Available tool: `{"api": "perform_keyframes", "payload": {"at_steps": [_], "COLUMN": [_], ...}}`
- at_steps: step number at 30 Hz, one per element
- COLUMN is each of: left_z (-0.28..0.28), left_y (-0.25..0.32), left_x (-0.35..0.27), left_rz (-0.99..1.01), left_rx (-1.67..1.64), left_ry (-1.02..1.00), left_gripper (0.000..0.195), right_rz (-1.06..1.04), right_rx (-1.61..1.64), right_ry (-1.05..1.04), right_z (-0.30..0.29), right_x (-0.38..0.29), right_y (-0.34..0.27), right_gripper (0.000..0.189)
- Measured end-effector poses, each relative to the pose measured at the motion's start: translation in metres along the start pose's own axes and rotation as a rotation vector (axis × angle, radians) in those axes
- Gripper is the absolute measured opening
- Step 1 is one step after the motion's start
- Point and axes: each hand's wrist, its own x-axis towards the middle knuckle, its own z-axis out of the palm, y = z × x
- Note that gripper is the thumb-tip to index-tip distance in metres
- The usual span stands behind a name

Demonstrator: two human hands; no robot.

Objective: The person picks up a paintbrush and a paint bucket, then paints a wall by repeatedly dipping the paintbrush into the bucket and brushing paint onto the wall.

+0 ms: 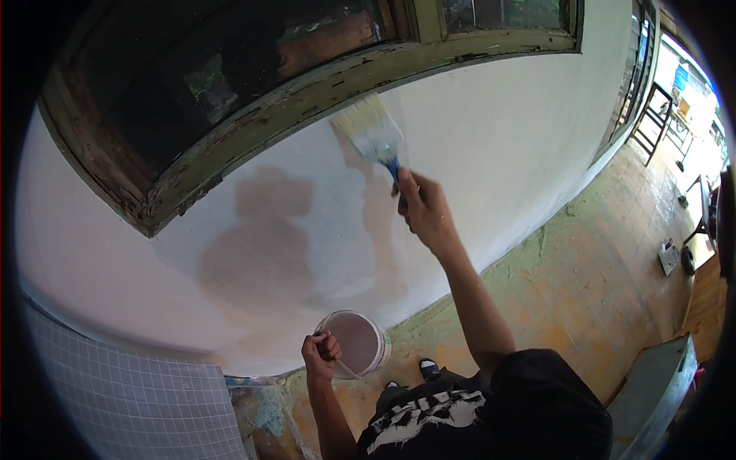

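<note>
My right hand (422,210) grips the blue handle of a wide paintbrush (374,129). The brush's pale bristles lie at the white wall (460,132), just under the worn green wooden window frame (322,95). Low at the centre, my left hand (323,351) is closed on the thin handle of a white plastic bucket (353,345). The bucket hangs or stands close to the wall; which of the two cannot be told. Its inside looks greyish pink, and the level of any contents is unclear. Shadows fall across the wall between my hands.
A grey tiled surface (132,385) is at the lower left. The stained floor (552,287) runs along the wall to the right. A grey metal-looking box (652,391) and a wooden panel (704,299) stand at the lower right, with a dark stand (652,123) farther off.
</note>
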Motion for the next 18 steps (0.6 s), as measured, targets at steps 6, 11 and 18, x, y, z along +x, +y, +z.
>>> {"api": "perform_keyframes", "payload": {"at_steps": [6, 11, 18], "left_z": [-0.005, -0.001, -0.012], "left_y": [0.001, 0.0, 0.003], "left_x": [-0.005, -0.003, -0.011], "left_rz": [-0.001, -0.017, 0.002], "left_rx": [0.008, 0.028, 0.022], "left_ry": [0.088, 0.084, 0.094], "left_gripper": [0.012, 0.012, 0.013], "right_rz": [0.158, 0.61, 0.713], "right_rx": [-0.156, -0.532, 0.055], "right_ry": [0.137, -0.157, -0.076], "right_z": [0.022, -0.022, 0.0], "right_x": [-0.066, -0.189, -0.102], "right_y": [0.255, 0.428, 0.267], "right_gripper": [0.053, 0.031, 0.037]}}
